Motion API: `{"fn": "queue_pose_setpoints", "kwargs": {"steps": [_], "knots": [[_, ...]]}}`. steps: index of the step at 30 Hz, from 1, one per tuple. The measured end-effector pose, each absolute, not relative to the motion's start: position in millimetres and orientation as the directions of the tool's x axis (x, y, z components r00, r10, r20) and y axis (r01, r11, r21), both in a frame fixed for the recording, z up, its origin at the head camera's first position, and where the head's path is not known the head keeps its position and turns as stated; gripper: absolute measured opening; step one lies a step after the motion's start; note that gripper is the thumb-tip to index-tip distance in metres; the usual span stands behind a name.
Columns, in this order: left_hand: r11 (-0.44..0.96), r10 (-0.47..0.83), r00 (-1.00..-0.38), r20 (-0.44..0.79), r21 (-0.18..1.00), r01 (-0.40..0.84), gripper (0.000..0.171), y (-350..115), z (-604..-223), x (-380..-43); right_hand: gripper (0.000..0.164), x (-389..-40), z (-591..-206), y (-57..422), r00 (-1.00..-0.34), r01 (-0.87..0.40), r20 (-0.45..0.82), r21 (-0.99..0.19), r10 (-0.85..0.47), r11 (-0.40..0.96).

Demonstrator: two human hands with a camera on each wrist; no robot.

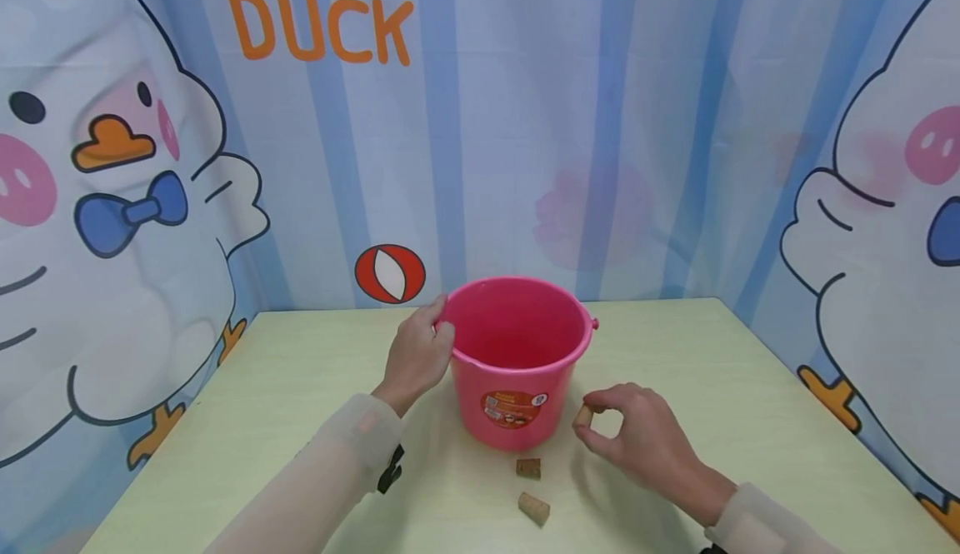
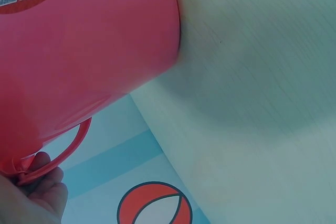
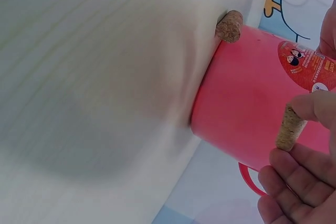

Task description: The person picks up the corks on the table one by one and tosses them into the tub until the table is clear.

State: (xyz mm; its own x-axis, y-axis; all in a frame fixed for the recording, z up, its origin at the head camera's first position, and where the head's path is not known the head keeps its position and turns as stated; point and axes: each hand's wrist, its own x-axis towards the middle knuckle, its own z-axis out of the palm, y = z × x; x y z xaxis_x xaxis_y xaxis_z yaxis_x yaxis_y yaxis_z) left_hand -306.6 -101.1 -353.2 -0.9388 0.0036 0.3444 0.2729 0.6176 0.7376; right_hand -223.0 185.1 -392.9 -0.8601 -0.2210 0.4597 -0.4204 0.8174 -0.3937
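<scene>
A pink plastic bucket (image 1: 487, 377) stands upright on the table, its mouth facing up. My left hand (image 1: 420, 354) grips its left rim, and in the left wrist view the fingers (image 2: 50, 187) curl beside the bucket's handle (image 2: 76, 145). Right of the bucket, my right hand (image 1: 648, 441) pinches a tapered cork (image 3: 290, 128) between thumb and fingertip, in front of the bucket wall and below rim height. Two more corks lie on the table: a darker one (image 1: 528, 468) just in front of the bucket, and a lighter one (image 1: 534, 508) nearer me.
The pale yellow-green table (image 1: 315, 421) reaches back to a blue-striped curtain (image 1: 510, 121) printed with duck figures. A red-and-white ball print (image 1: 390, 274) shows on the curtain behind my left hand. An orange label (image 1: 514, 410) is on the bucket's front.
</scene>
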Motion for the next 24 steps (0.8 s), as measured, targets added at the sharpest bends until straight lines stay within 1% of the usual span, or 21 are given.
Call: {"fn": "queue_pose_setpoints", "kwargs": {"steps": [4, 14, 24], "knots": [[0.613, 0.006, -0.940, 0.341, 0.741, 0.273, 0.057, -101.3, -353.1, -306.5, 0.021, -221.4, -392.2, 185.9, -0.827, -0.447, 0.520, -0.380, -0.213, 0.810], [0.606, 0.004, -0.941, 0.337, 0.748, 0.271, 0.057, -101.6, -352.8, -306.6, 0.034, -219.9, -392.8, 187.8, -0.755, -0.485, 0.628, -0.343, -0.188, 0.804], [0.606, -0.002, -0.944, 0.330, 0.751, 0.262, 0.058, -100.4, -352.6, -305.8, 0.039, -221.0, -389.0, 190.8, -0.662, -0.535, 0.730, -0.301, -0.171, 0.789]]}}
